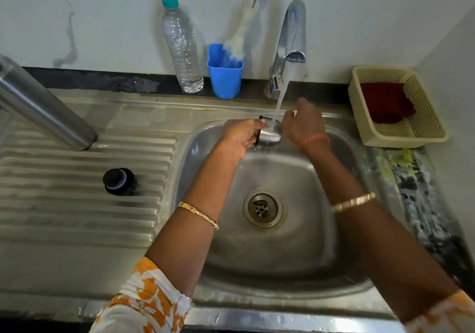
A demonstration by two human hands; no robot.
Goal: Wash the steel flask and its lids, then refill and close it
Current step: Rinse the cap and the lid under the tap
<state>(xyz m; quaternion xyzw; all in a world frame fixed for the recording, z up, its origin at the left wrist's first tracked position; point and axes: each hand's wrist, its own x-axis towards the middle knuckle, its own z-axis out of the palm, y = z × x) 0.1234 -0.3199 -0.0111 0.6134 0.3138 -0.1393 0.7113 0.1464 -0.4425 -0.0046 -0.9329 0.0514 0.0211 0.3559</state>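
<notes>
Nearest, two forearms in orange-and-white sleeves reached over the front rim of the sink, each wearing a gold bangle. The drain sat in the middle of the basin. On the ribbed drainboard to the left of the basin stood a black stopper, well apart from the hands.

Over the back half of the basin both hands met at a steel cup lid with a black handle. The left hand gripped it, fingers curled round the handle side. The right hand was at the lid's other side with fingers bent; whether it clasped the lid or only touched it I could not tell. A stream of water from the tap fell into the lid.

The flask stood on the drainboard's back left part, leaning in the wide-angle view, its top cut off by the frame.

Along the counter's back edge, against the wall, stood a bottle with a green cap, just beside it a blue cup holding a brush with a blue handle, then the tap's base. In the counter's back right corner lay a cream basket with a red cloth inside.
</notes>
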